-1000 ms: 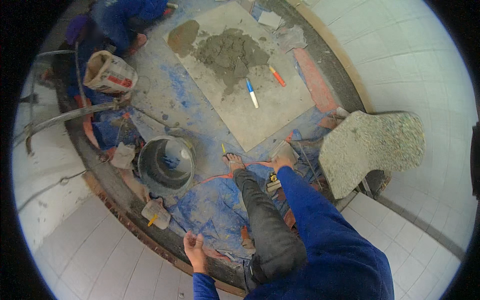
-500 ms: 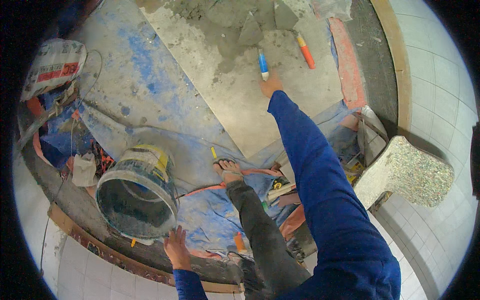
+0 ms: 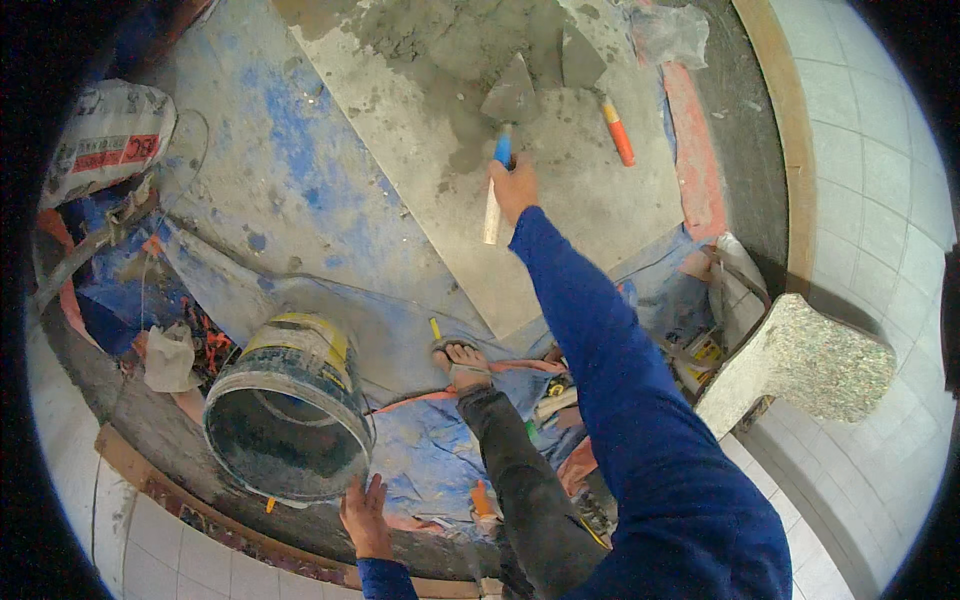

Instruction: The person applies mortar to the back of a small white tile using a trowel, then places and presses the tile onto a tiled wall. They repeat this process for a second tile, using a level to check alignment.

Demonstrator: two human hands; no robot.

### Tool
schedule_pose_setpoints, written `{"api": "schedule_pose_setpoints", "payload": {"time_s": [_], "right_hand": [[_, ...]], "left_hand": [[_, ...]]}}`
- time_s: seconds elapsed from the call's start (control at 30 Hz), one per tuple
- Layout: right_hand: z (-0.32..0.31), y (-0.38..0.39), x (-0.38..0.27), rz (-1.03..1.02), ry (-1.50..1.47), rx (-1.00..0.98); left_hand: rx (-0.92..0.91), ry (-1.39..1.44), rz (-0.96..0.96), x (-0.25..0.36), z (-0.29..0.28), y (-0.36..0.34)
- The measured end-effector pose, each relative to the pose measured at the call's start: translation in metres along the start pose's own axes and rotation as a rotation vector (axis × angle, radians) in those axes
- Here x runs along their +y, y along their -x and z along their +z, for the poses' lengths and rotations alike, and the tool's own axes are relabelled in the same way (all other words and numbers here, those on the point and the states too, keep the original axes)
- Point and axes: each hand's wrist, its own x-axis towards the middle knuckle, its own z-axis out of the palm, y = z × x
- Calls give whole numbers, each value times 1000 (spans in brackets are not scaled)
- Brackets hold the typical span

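Observation:
My right hand [image 3: 514,188] is closed around the blue and white handle of a trowel [image 3: 511,92]. The trowel's pointed grey blade is at the near edge of a heap of wet grey mortar [image 3: 450,45] on a pale board [image 3: 590,210]. A second trowel [image 3: 618,135] with an orange and yellow handle lies to the right, its blade by the mortar. My left hand [image 3: 366,517] is open, fingers stretched out, at the near right rim of a dark, dirty bucket [image 3: 285,435]. Whether its fingertips touch the rim I cannot tell. The bucket is tipped with its mouth toward me.
A stained blue sheet [image 3: 290,170] spreads under the board and bucket. A white sack [image 3: 120,125] stands at far left. At right is a speckled foam piece [image 3: 820,365] near the tiled wall [image 3: 870,190]. A sandalled foot [image 3: 463,365] rests between bucket and board.
My right hand has drawn the trowel back and left, and more of its blade shows beside the mortar. My left hand stays near the bucket rim. The view has shifted slightly.

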Motion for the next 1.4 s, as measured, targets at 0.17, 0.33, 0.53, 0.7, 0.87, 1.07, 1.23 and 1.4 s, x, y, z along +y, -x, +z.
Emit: {"api": "schedule_pose_setpoints", "payload": {"time_s": [0.17, 0.33, 0.53, 0.7, 0.87, 1.07, 1.23, 1.4], "right_hand": [[-16, 82, -90, 63, -384, -127], [7, 44, -136, 186, -505, -259], [17, -16, -162, 354, -845, -284], [12, -30, -176, 385, -938, -317], [-25, 19, -174, 50, -792, -299], [-130, 189, -225, -101, -761, -454], [-199, 412, -279, 177, -636, -616], [-255, 616, -305, -92, -910, -1299]], "left_hand": [[3, 49, 0, -3, 3, 1], [-1, 22, -3, 3, 8, 4], [6, 111, 10, -5, 0, 0], [-67, 103, 53, -13, -5, -3], [-87, 83, 73, -24, -31, 14], [-117, -183, 61, -82, -135, 121], [19, -176, 81, -155, -236, 257], [227, 3, 209, -245, -325, 375]]}}
